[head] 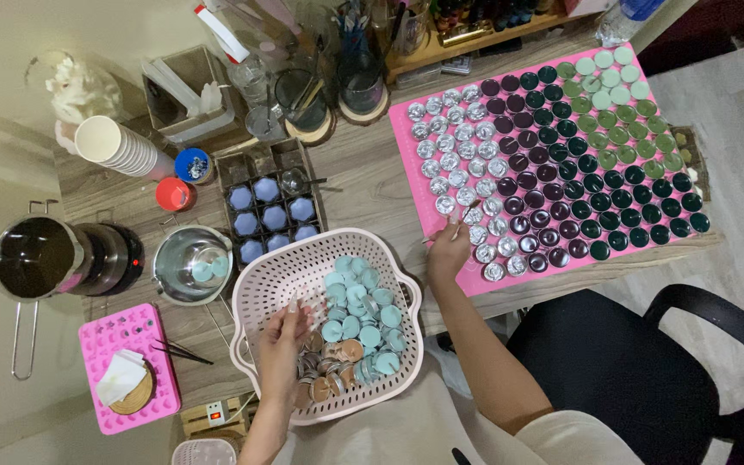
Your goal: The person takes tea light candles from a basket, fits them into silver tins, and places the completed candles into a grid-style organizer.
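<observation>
Tealight cups [462, 185] in rows on the pink mat [406, 164], right hand [448, 252] pinching a wick stick [456, 229] above them, left hand [284, 343] curled loosely in the basket [256, 284]: nudged, likely to tip neighbouring cups.

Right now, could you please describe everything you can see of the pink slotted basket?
The pink basket looks like plastic, squarish with rounded corners and slotted walls. It sits upright on the wooden table, beside a steel bowl. It holds light blue tealight candles and empty metal cups. The left hand reaches into it; the right hand rests outside, on the pink mat.
</observation>
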